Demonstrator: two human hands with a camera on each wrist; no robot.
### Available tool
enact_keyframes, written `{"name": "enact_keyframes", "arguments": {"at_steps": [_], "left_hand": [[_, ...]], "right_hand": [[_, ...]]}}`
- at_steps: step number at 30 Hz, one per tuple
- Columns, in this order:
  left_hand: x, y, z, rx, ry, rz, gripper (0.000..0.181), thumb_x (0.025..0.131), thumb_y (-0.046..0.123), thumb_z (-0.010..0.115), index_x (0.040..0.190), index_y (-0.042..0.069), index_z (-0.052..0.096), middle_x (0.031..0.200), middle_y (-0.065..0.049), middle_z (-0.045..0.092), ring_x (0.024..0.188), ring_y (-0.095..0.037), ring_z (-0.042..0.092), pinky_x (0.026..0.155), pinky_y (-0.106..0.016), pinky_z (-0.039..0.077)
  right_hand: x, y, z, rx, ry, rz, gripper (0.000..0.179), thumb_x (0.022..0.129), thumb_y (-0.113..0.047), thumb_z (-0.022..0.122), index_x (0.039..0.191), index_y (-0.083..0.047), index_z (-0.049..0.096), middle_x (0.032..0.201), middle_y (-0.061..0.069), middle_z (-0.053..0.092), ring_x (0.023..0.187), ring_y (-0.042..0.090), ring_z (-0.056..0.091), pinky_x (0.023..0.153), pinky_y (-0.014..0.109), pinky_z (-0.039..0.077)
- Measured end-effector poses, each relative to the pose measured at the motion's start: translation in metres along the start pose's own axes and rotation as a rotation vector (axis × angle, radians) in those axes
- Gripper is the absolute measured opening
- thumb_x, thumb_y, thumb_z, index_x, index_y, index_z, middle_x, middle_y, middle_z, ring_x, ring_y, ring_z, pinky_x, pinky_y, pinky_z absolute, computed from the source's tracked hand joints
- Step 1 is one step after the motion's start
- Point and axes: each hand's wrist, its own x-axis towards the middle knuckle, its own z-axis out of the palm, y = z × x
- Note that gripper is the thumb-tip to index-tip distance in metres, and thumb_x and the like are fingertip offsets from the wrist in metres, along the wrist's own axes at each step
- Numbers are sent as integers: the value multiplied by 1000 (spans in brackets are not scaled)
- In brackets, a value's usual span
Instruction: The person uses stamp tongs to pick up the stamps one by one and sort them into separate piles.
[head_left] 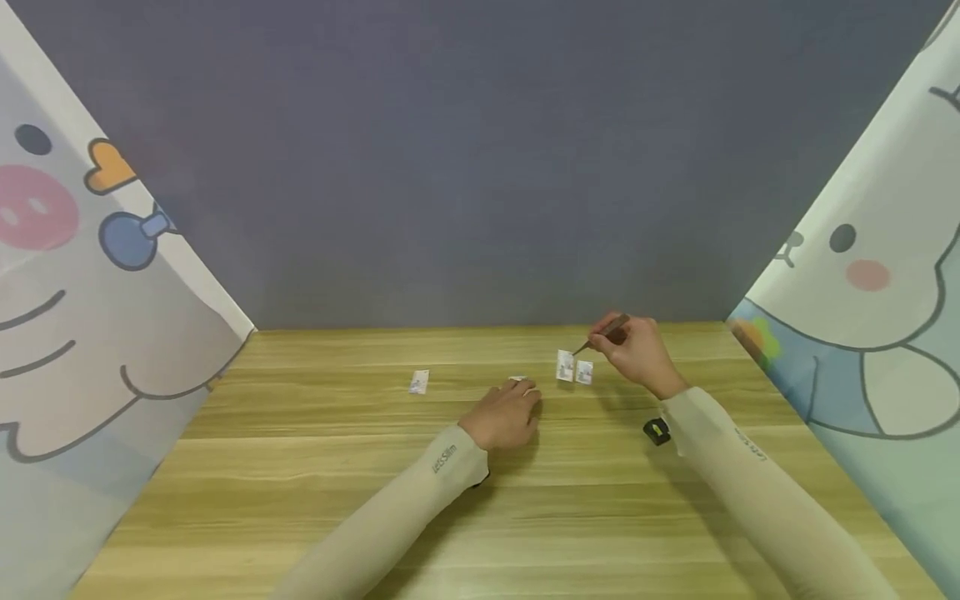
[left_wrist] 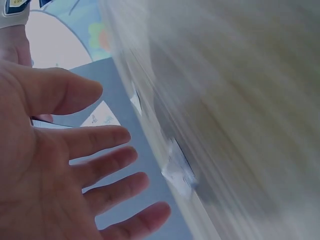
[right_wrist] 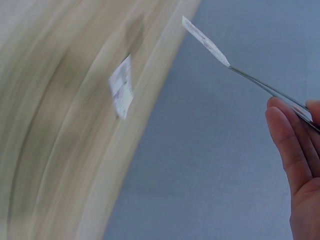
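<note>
My right hand [head_left: 637, 354] pinches a pair of slim tweezers [right_wrist: 265, 87]. The tweezers' tips hold one end of a small white printed paper piece [right_wrist: 206, 40], lifted off the table. On the wood below it lies another printed piece [head_left: 584, 372]. My left hand [head_left: 504, 414] is low over the table with its fingers spread and loosely extended, nothing in its grasp. Just beyond those fingertips is a small printed piece [left_wrist: 179, 172], partly hidden by them in the head view. Farther left another piece [head_left: 419, 382] lies flat.
The wood-grain table [head_left: 300, 467] ends at a grey upright panel [head_left: 480, 167] at the back. Printed cartoon sheets [head_left: 90, 292] stand along both sides. A small black device [head_left: 657, 431] with a yellow-green mark shows beside the right sleeve.
</note>
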Motion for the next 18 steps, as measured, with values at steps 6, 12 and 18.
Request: {"name": "enact_keyframes", "arguments": {"at_steps": [6, 12, 18], "left_hand": [[12, 12, -1, -8, -16, 6, 49, 100, 29, 44, 145, 13, 39, 152, -1, 28, 138, -22, 24, 110, -46, 24], [23, 20, 4, -22, -45, 9, 50, 100, 29, 44, 146, 12, 38, 152, 0, 26, 139, -22, 23, 111, -45, 23], [39, 32, 8, 19, -49, 14, 50, 97, 29, 48, 144, 12, 40, 150, 2, 31, 137, -19, 27, 109, -45, 27]], "right_hand": [[-4, 7, -6, 4, -13, 39, 7, 87, -10, 69, 87, -3, 69, 75, 3, 69, 62, 13, 64, 53, 26, 53], [-7, 18, -7, 0, -47, 124, 8, 87, -12, 69, 86, -4, 68, 75, 3, 68, 66, 20, 65, 56, 28, 53], [-9, 30, -3, -40, -70, 153, 3, 84, -6, 70, 84, -4, 67, 74, 3, 67, 66, 19, 64, 58, 29, 52]]}}
